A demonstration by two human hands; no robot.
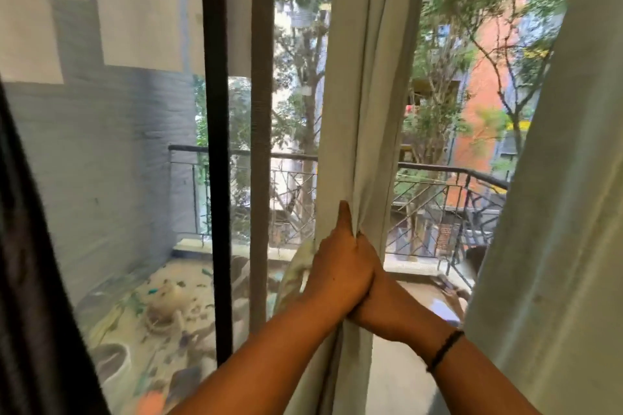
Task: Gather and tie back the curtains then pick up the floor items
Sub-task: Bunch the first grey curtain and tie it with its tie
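Two bare forearms nearest the lens, rising from the bottom edge and converging at centre. Thin black cord bracelet (444,349) on the right wrist. Left hand (340,261) closed around the gathered pale grey-green fabric curtain (362,104), thumb pointing straight up along the folds, fingers wrapped round the far side and mostly hidden. Right hand (372,293) pressed against the left from the right side, tucked partly behind it; appears to clamp the same bunch of cloth, finger positions not visible, so grip extent cannot be confirmed.

Curtain bunched into a narrow vertical column at centre frame, hanging from above the top edge, pinched at the hands, falling loose below them to the bottom edge. Second pale fabric curtain panel (553,199) hanging at far right, ungathered, apart from the held one.

Dark vertical window frame bar (217,145) left of centre, beside a grey mesh strip. Dark blurred edge at extreme left, identity unclear.

Beyond the glass: black metal balcony railing (455,172) running left to right, grey brick wall (101,152) at left, green trees and an orange-red building farther off. Patterned cream cloth with scattered debris (151,313) lying on the balcony floor, lower left; individual items on it too blurred to name.
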